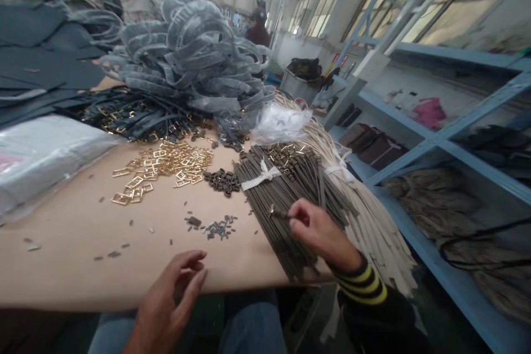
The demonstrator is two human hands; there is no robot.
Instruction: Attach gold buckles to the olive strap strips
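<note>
My right hand pinches a short brown strap with a gold buckle at its tip. It is held over a bundle of brown straps, which a white tie wraps near the top. Near the table's front edge, my left hand hovers with curled fingers and a gap between thumb and index; nothing shows in it. Ahead of that hand lie small dark metal pieces. Further back are a heap of gold buckles and a small pile of brown loops.
Cream straps hang over the table's right edge beside blue shelving. Behind are a clear plastic bag, dark straps with buckles and a tall pile of grey coiled strips. A plastic-wrapped package lies at left.
</note>
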